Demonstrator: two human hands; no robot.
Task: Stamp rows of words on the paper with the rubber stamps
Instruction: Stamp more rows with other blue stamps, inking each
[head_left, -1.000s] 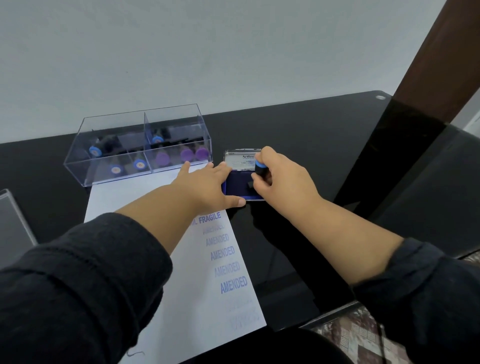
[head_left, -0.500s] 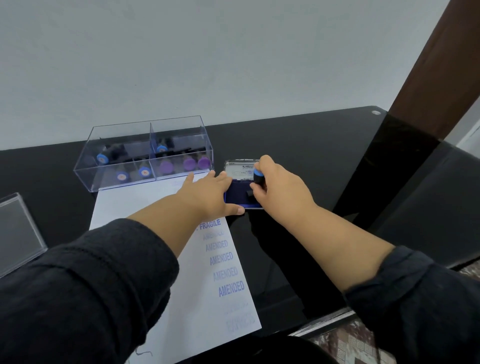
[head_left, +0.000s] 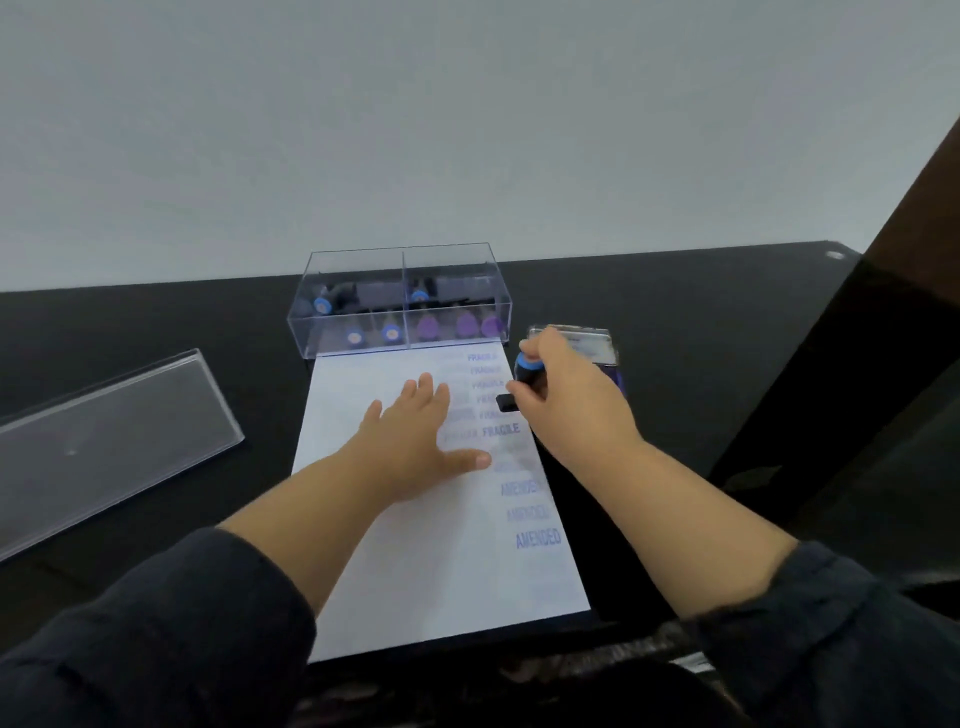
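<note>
— Stamp (head_left: 524, 379) sits pinched in the right hand (head_left: 563, 397), over the paper's (head_left: 415, 545) right edge, beside the FRAGILE column.
— And the left hand (head_left: 415, 447)?
— Flat, fingers spread, pressing the sheet, just left of the stamp. Ink pad (head_left: 597, 348) lies behind the right hand.

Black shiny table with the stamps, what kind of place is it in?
Probably a home or office desk: a glossy black table against a plain wall, a white paper sheet of stamped words, and a clear plastic stamp box.
</note>
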